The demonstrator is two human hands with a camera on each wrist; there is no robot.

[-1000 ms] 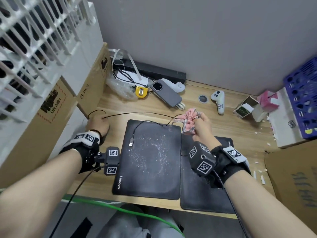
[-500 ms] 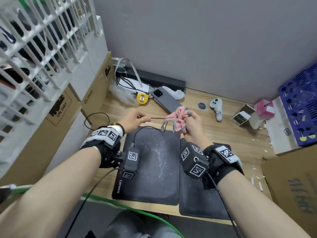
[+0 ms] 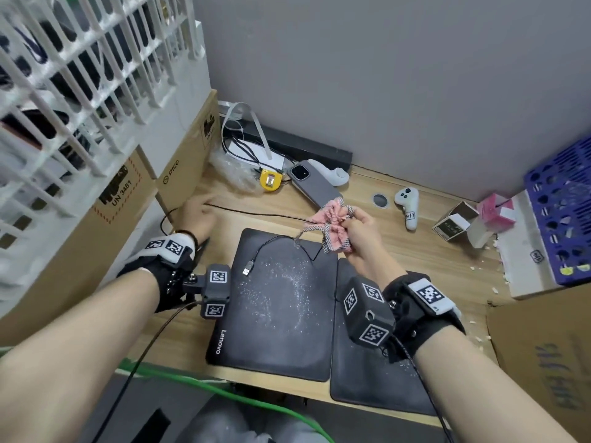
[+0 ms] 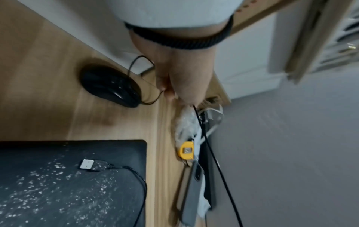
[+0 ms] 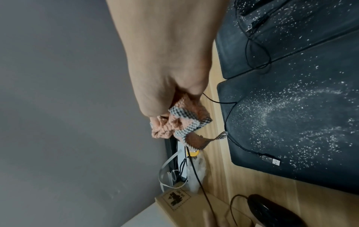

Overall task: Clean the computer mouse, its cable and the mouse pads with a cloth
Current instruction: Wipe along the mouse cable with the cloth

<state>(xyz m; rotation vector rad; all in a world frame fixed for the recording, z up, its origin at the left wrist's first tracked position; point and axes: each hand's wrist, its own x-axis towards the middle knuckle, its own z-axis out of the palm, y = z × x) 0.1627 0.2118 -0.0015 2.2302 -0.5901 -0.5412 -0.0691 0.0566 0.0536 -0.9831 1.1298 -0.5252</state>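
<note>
My right hand [image 3: 353, 227] grips a bunched pink cloth [image 3: 332, 227] with checked trim, wrapped round the thin black mouse cable [image 3: 256, 215]. The cable runs taut leftward to my left hand [image 3: 200, 211], which pinches it near the table's left edge. The left wrist view shows that hand [image 4: 169, 92] on the cable [image 4: 211, 150], just right of the black mouse [image 4: 110, 87]. In the head view my left wrist hides the mouse. The USB plug [image 3: 248, 268] lies on the left Lenovo pad [image 3: 275, 330], dusted with white specks. The right pad [image 3: 361, 378] adjoins it. Cloth [image 5: 174, 124] and mouse [image 5: 276, 212] also show.
Behind the pads lie a grey phone [image 3: 315, 183], a yellow tape measure [image 3: 270, 180] and a white controller [image 3: 407, 206]. Cardboard boxes [image 3: 185, 174] wall the left side. Small cartons [image 3: 454, 223] and a blue crate [image 3: 563, 212] stand right, among white crumbs.
My left hand, close to the cloth half a second ago, has slid back left along the cable towards the table edge. The right hand has stayed in place gripping the cloth.
</note>
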